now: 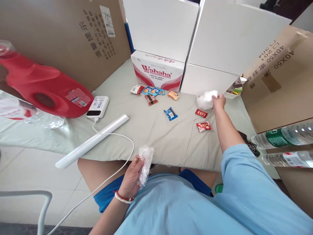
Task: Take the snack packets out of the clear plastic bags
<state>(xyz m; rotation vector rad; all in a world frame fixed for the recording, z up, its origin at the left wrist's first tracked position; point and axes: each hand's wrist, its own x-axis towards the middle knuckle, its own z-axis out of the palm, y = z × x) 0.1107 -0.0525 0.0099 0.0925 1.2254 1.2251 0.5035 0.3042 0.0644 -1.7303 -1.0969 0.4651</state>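
Observation:
My left hand (133, 173) is closed around a crumpled clear plastic bag (146, 160), held low over my lap at the table's front edge. My right hand (219, 101) reaches far out and pinches a crumpled white plastic bag (206, 99) near the back right of the table. Just in front of that bag lie two red snack packets (201, 113), apart from each other. Toward the middle sits a blue snack packet (170, 114). Farther back are a brown-wrapped snack (151, 99), blue biscuit packets (153, 91) and a yellowish wrapped snack (173, 95).
A Wahaha water carton (158, 70) and white panels stand behind. On the left are a red detergent jug (49, 86), a power bank (98, 106) with its cable, and a white light tube (93, 141). Water bottles (283, 137) and a cardboard box (281, 78) are at right.

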